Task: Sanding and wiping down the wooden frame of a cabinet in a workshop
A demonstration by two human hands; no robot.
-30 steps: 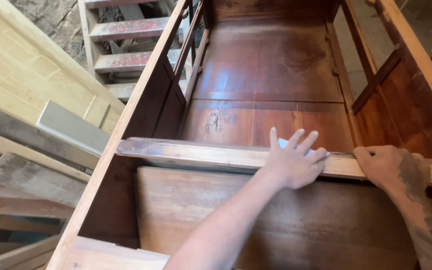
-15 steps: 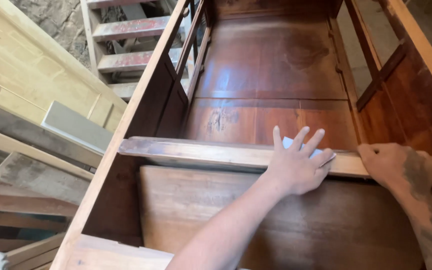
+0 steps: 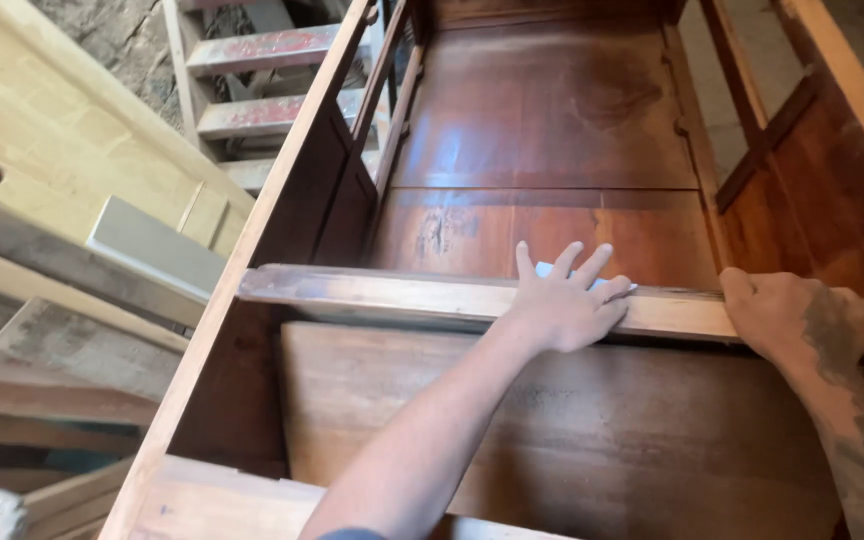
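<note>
A reddish-brown wooden cabinet [image 3: 552, 110] lies open below me, with a worn, pale cross rail [image 3: 372, 292] spanning it. My left hand [image 3: 562, 300] lies flat on that rail with its fingers spread, pressing a small white sheet [image 3: 550, 270] against the wood; only the sheet's edges show. My right hand [image 3: 787, 315] grips the same rail further right, fingers curled over its near edge, close to the cabinet's right side.
The cabinet's side walls [image 3: 282, 190] rise on both sides. Pale boards and planks [image 3: 62, 200] are stacked at the left. A red-stained wooden ladder-like frame [image 3: 252, 80] stands beyond them. A darker panel [image 3: 572, 440] lies below the rail.
My left hand has slid a little to the left along the rail, away from my right hand. My right hand keeps its grip in the same place.
</note>
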